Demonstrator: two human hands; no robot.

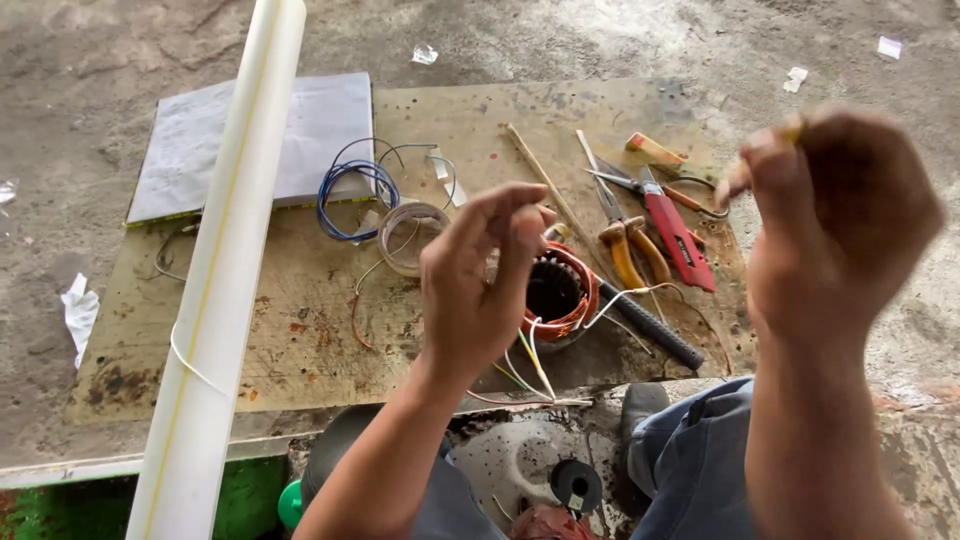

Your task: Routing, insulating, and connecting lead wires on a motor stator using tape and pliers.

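Two raised hands above motor stator point(560, 290)

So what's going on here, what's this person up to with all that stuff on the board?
A person sits over a worn board on the floor, both hands raised. The left hand pinches something thin above a motor stator wound with copper wire; the right hand pinches a small yellowish piece. Pliers, a red cutter and wire coils lie nearby.

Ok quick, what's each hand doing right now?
Left hand: raised over the motor coil, fingers pinched together; what they hold cannot be told.
Right hand: raised, fingers closed on something small and yellowish.
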